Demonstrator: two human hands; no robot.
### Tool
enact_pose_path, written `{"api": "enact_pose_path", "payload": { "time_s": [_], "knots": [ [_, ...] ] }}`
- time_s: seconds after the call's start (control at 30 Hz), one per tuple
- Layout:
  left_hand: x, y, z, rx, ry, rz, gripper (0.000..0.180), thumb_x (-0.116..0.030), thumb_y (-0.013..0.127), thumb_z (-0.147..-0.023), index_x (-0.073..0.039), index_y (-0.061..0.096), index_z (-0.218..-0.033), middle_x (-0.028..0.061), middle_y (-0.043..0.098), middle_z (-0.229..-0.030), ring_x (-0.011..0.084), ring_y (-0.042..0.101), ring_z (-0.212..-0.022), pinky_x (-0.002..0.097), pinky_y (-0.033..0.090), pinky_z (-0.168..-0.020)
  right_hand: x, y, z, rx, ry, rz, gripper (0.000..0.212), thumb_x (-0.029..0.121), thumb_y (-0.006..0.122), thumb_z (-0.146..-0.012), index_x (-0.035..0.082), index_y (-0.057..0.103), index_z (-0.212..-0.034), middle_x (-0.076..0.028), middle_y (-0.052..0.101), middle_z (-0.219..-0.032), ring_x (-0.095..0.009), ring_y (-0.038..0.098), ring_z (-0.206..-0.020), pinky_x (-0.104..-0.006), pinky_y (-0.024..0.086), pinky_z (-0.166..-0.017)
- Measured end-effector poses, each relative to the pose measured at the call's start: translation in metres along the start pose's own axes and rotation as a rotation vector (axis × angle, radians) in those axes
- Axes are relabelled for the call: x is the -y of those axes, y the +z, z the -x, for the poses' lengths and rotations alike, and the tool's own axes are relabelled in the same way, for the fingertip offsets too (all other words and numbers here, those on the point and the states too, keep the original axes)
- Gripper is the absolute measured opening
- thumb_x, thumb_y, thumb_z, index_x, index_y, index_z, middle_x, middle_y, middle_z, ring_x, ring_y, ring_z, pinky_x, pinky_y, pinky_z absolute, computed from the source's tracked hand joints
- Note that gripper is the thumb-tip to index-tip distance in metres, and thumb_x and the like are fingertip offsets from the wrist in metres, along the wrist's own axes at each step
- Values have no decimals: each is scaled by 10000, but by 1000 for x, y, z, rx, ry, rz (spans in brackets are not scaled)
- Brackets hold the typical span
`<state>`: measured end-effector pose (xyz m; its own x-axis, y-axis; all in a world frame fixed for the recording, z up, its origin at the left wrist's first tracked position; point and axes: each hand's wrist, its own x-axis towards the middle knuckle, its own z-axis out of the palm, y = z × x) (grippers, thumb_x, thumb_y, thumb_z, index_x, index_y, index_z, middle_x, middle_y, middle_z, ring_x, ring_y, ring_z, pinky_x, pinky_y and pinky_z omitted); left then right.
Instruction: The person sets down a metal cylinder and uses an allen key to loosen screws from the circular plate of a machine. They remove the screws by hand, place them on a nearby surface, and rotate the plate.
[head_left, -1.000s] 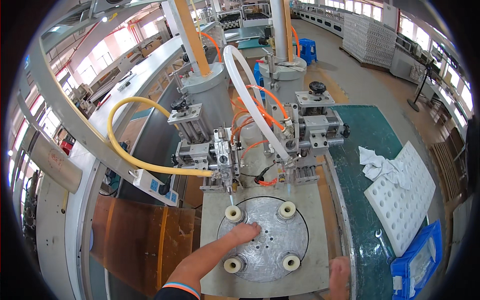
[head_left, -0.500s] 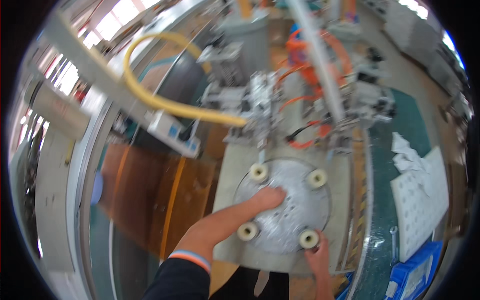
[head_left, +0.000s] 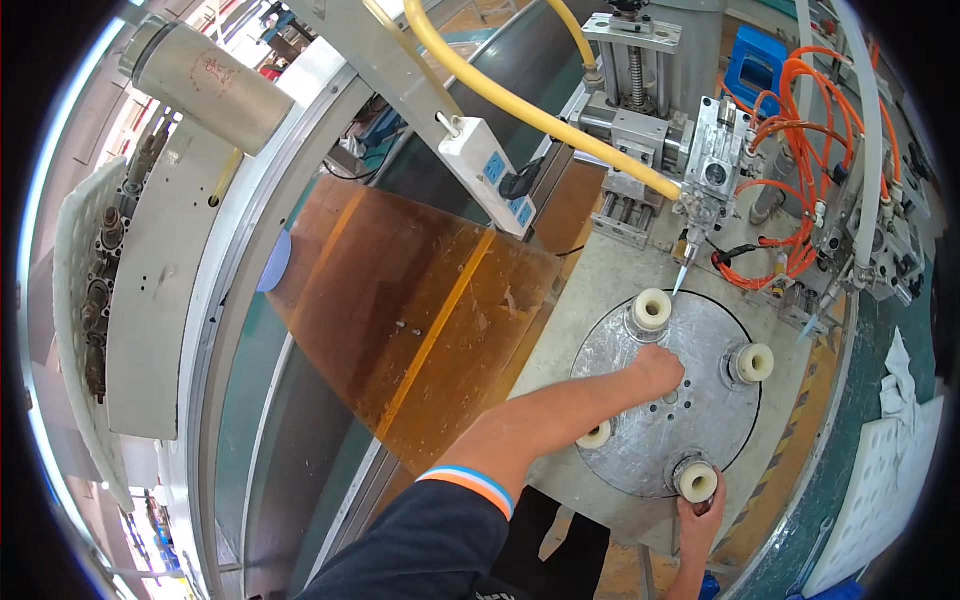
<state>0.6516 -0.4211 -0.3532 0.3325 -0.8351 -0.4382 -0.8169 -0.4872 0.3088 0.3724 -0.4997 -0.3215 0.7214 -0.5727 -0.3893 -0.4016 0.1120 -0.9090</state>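
A round grey metal turntable (head_left: pixel 705 330) carries several cream-coloured, thick-walled rings in metal holders. My left hand (head_left: pixel 660 371) is closed in a fist low over the disc, just nearer than the far-left ring (head_left: pixel 652 310); whatever its curled fingers may hold is hidden. At the disc's near edge, my right hand (head_left: pixel 703 517) has its thumb and fingers around the near ring (head_left: pixel 697 482), which sits in its holder. Another ring (head_left: pixel 755 363) stands on the right. My left forearm partly covers the left ring (head_left: pixel 596 436). A dispensing needle (head_left: pixel 681 276) points down beside the far-left ring.
A metal slide unit (head_left: pixel 640 140) with a yellow hose (head_left: pixel 540 115) stands behind the turntable. Orange air tubes (head_left: pixel 800 190) coil at the far right. Left lie an amber sheet (head_left: pixel 440 300) and a white power strip (head_left: pixel 487 172). A white perforated board (head_left: pixel 875 490) leans at right.
The view has swung left, so the turntable and both hands appear farther right. Both hands keep about the same places: left fist over the disc, right hand at the near ring.
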Motion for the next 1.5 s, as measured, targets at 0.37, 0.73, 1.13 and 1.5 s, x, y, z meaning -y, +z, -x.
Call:
{"api": "enact_pose_path", "payload": {
  "time_s": [0.37,0.73,1.13,1.5],
  "knots": [
    [18,-9,21,-118,345,-111,202,-59,483,-809,-49,471,-1010,114,546,-941,280,643,-748,396,539,-595,-1,-1,1,-41,-14,102,630,16,721,-703,52,464,-1277,-79,533,-1171,-146,559,-942,-256,479,-754],
    [18,-21,11,-76,363,-138,174,-23,497,-798,4,489,-970,154,571,-928,311,651,-733,416,541,-607,-5,0,0,-89,-78,229,613,62,722,-714,70,479,-1277,-78,544,-1123,-106,516,-705,-233,451,-632],
    [13,-9,14,-236,226,-173,182,-184,564,-818,-25,542,-903,131,607,-788,286,646,-645,379,527,-530,-3,0,1,-88,-45,254,614,64,713,-718,87,483,-1287,-69,536,-1096,-101,469,-660,-237,440,-620],
    [-19,-43,13,-240,-104,217,241,-200,494,-829,-20,618,-725,137,647,-714,264,643,-622,372,506,-573,7,0,1,-51,62,243,578,68,716,-753,55,471,-1277,-50,540,-1147,-68,518,-773,-212,446,-650]
  ]
}}
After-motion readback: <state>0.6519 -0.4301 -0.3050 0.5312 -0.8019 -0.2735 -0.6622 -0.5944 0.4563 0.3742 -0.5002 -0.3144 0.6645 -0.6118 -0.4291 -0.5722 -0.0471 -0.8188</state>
